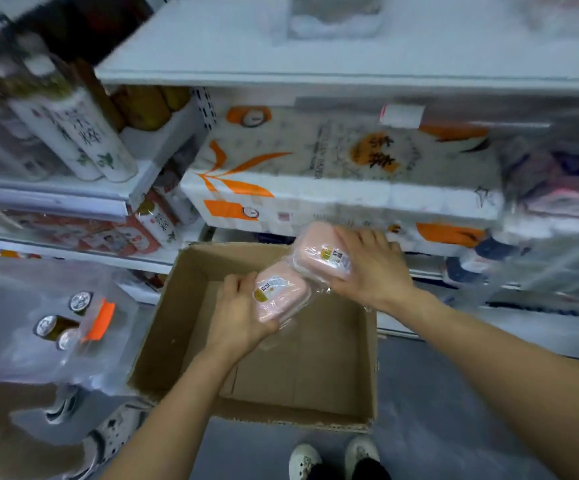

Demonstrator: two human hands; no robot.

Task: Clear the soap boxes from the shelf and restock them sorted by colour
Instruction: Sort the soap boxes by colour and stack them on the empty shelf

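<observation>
Both hands are busy over an open cardboard box (163,327) on the grey floor (454,427). The left hand (238,315) curls its fingers round the near end of a pink soap box (279,294) wrapped in clear film, with a yellow and white label on its top. The right hand (373,266) grips a second pink soap box (319,252) from the right side, thumb on the near edge and fingers spread over the far end; this one also carries a label. The two soap boxes touch at one corner, the right one higher and farther from the person, and both hang above the inside of the cardboard box, whose bottom shows bare brown board.

Nearest of all, two white shoes (333,459) stand just below the near wall of the cardboard box. To the left, a clear plastic bag (21,323) holds bottles with round metal caps and an orange tag.

Beyond the cardboard box rise white shelves (315,77). On the shelf right behind the hands lies a large white pack of paper rolls (315,174) printed with orange leaves and dark characters. Farther left, tall white tubes (84,140) with dark writing and green sprigs lean on a higher shelf, with red and white packets (108,237) under them. The right end of the shelves is too blurred to read.
</observation>
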